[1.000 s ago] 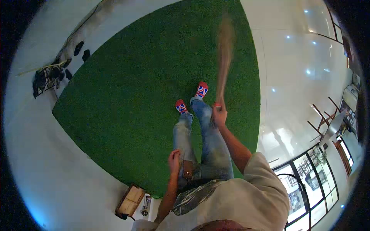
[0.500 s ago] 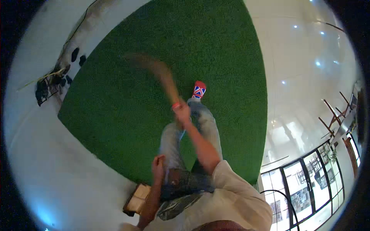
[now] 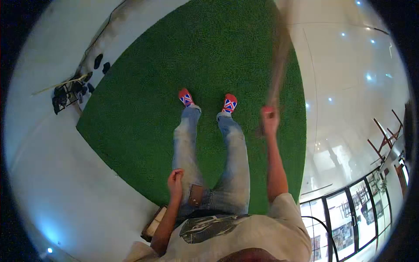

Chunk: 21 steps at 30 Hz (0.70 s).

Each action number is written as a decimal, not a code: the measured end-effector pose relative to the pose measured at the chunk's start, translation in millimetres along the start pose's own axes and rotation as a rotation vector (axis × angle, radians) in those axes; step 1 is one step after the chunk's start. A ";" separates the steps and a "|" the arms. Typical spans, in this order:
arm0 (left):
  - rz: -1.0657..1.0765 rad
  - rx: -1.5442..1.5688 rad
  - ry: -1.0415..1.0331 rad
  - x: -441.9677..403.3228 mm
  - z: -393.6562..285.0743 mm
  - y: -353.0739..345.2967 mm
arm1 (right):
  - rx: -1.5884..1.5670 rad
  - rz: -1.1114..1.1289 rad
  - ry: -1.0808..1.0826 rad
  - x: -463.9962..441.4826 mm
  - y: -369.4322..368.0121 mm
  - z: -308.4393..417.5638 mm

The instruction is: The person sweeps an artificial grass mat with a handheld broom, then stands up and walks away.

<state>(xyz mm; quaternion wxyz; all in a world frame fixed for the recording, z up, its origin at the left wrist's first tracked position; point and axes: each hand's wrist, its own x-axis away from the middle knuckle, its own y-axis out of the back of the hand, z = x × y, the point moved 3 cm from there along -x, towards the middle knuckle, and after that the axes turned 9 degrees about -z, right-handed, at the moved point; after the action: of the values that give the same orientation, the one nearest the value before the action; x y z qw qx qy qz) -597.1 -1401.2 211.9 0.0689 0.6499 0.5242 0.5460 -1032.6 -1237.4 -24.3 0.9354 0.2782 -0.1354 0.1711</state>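
Observation:
My right hand (image 3: pixel 270 121) is closed around the lower end of a long brown wooden object (image 3: pixel 280 61), held out to the right of my legs. Motion blur smears that object, which reaches up past the edge of the green carpet, and its exact shape is unclear. By my left thigh, my left hand (image 3: pixel 176 181) is held with its fingers curled in and nothing visible in them. A brown leather pouch (image 3: pixel 196 195) hangs at my waist near it. My feet in patterned red socks (image 3: pixel 230 103) stand apart on the green carpet (image 3: pixel 209 52).
Dark shoes and a small rack (image 3: pixel 65 97) lie by the wall at the left. A wooden box-like piece (image 3: pixel 156 223) stands at lower left. Glass doors (image 3: pixel 345 214) with black frames are at lower right, with upturned wooden legs (image 3: pixel 386 139) above them.
From half a second ago, my right hand has swung from the middle to the right with the blurred wooden object. Both my feet show now, set wider apart.

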 end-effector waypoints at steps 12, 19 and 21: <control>0.011 -0.072 -0.053 0.3 6.1 -5.3 | -0.138 0.515 -0.419 106.8 -164.1 40.9; 0.018 -0.047 -0.093 -7.7 9.7 -12.1 | -0.405 -0.630 -0.239 -32.6 -71.6 -7.0; 0.016 -0.089 -0.082 -2.0 31.8 -3.2 | -0.411 -0.625 -0.264 -18.8 -46.6 12.6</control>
<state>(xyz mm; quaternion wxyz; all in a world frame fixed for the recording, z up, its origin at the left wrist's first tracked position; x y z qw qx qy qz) -573.9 -1385.9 195.9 0.1148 0.6722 0.4910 0.5421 -1033.2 -1285.8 -42.7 0.9532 0.1326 -0.1947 -0.1895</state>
